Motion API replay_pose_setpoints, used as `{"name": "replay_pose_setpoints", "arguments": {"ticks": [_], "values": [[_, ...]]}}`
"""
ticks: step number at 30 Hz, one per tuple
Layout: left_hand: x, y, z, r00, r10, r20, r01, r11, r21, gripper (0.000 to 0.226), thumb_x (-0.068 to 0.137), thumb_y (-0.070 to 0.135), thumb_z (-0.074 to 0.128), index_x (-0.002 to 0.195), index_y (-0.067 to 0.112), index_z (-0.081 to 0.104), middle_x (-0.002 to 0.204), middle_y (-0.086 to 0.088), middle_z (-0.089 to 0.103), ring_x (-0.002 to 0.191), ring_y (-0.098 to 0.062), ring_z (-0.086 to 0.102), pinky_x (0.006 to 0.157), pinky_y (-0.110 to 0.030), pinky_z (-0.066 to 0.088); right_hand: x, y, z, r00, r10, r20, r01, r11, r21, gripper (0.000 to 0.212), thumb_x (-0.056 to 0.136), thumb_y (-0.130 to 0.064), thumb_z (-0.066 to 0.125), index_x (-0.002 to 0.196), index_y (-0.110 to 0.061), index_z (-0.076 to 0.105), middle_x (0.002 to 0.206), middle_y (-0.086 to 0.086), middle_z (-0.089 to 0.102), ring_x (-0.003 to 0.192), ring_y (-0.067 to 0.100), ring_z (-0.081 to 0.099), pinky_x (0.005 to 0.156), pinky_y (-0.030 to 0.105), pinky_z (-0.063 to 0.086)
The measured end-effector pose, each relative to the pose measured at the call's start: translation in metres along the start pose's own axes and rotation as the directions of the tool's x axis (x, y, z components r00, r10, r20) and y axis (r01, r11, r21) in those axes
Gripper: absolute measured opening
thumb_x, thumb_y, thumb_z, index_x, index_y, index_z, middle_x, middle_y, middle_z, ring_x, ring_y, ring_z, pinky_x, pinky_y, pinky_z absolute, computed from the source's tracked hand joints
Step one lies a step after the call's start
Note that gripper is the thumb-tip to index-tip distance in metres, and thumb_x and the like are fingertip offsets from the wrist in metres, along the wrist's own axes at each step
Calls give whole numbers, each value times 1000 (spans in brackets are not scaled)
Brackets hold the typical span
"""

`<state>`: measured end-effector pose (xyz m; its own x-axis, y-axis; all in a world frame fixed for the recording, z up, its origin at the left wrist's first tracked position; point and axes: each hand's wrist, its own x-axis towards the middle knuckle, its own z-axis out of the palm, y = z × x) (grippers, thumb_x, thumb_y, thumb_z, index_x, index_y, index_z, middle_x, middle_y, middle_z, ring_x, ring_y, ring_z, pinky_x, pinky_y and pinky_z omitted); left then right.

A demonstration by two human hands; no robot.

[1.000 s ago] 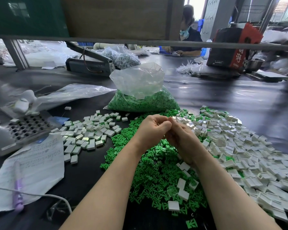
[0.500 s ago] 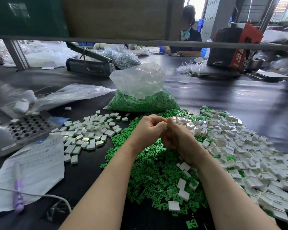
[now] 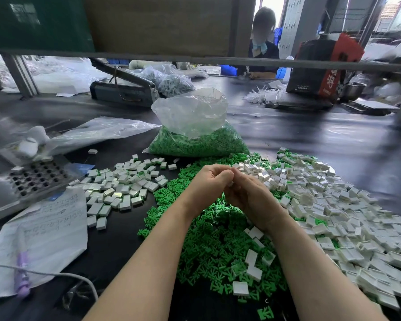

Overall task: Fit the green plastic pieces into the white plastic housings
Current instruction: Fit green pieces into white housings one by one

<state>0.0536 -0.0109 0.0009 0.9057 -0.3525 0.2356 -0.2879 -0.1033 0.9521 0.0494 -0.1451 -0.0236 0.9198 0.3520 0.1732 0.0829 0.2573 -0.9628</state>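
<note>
Green plastic pieces [image 3: 218, 242] lie heaped on the black table [image 3: 333, 144] under my wrists, with more in a clear bag [image 3: 195, 135] farther off. White plastic housings [image 3: 333, 218] spread to the right, and a smaller pile of finished housings [image 3: 118, 184] sits to the left. My left hand [image 3: 208, 184] and right hand [image 3: 250, 195] meet above the green heap, fingers curled together; a sliver of white shows between them, but I cannot tell what each pinches.
</note>
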Motion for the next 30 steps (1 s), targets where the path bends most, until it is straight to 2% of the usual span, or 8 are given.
{"name": "replay_pose_setpoints", "arguments": {"ticks": [6, 8, 15, 17, 20, 23, 28, 30], "values": [[-1, 1, 0, 1000, -1, 19, 1, 1000, -4, 21, 76, 18, 44, 65, 18, 62, 58, 12, 57, 55, -3, 47, 55, -16, 40, 1, 0, -2, 1000, 17, 18, -18, 999, 28, 32, 94, -38, 49, 83, -12, 66, 59, -10, 57, 53, 0, 51, 48, 12, 38], [-2, 1, 0, 1000, 4, 21, -4, 1000, -4, 20, 76, 18, 43, 68, 15, 62, 57, 14, 57, 55, -3, 47, 55, -15, 40, 1, 1, -2, 1000, 17, 19, -17, 1000, 22, 33, 94, -38, 49, 75, -19, 69, 59, -11, 57, 53, 0, 51, 49, 12, 38], [-1, 2, 0, 1000, -1, 18, 1, 1000, 24, 29, 77, 22, 44, 55, 30, 61, 58, 16, 55, 57, -3, 48, 57, -17, 40, 2, 1, -2, 1000, 4, -5, -5, 1000, -13, 33, 94, -38, 50, 73, -21, 70, 61, -10, 56, 56, 1, 51, 51, 13, 39], [-1, 2, 1, 1000, -12, 4, 12, 999, 39, 27, 77, 25, 44, 55, 29, 58, 58, 17, 52, 58, -5, 45, 57, -21, 40, 2, 2, -2, 999, 5, -44, -8, 999, -53, 35, 93, -38, 51, 86, -9, 69, 63, -7, 55, 56, 2, 48, 51, 15, 39], [0, 2, 1, 1000, 0, 2, 0, 1000, 25, 22, 78, 23, 42, 60, 17, 55, 61, 4, 47, 60, -11, 40, 55, -24, 36, 3, 4, -1, 997, 12, -77, -17, 997, -73, 53, 92, -41, 51, 102, 10, 60, 63, -5, 54, 55, 4, 45, 50, 15, 38], [1, 3, 0, 1000, -4, -8, 4, 1000, 23, 23, 78, 23, 43, 67, 4, 50, 67, -7, 41, 64, -18, 35, 57, -31, 32, 3, 2, 2, 997, 22, -70, -25, 999, -39, 51, 91, -46, 51, 94, 3, 61, 60, -6, 50, 52, 5, 41, 49, 17, 35], [1, 0, -2, 999, -39, -25, 39, 999, 13, 19, 77, 25, 45, 66, 13, 54, 68, -8, 43, 63, -17, 38, 57, -30, 34, 3, -1, 5, 996, 49, -76, -50, 999, -15, 53, 88, -53, 49, 96, -3, 67, 72, 8, 51, 62, 13, 39, 56, 25, 29], [1, -2, -3, 998, -63, -26, 62, 998, -13, 19, 77, 24, 47, 66, 11, 57, 63, -4, 46, 59, -14, 41, 55, -25, 36, 2, -1, 6, 997, 58, -52, -57, 998, 17, 46, 91, -51, 43, 86, -18, 73, 70, 3, 54, 62, 11, 41, 56, 25, 29]]}}
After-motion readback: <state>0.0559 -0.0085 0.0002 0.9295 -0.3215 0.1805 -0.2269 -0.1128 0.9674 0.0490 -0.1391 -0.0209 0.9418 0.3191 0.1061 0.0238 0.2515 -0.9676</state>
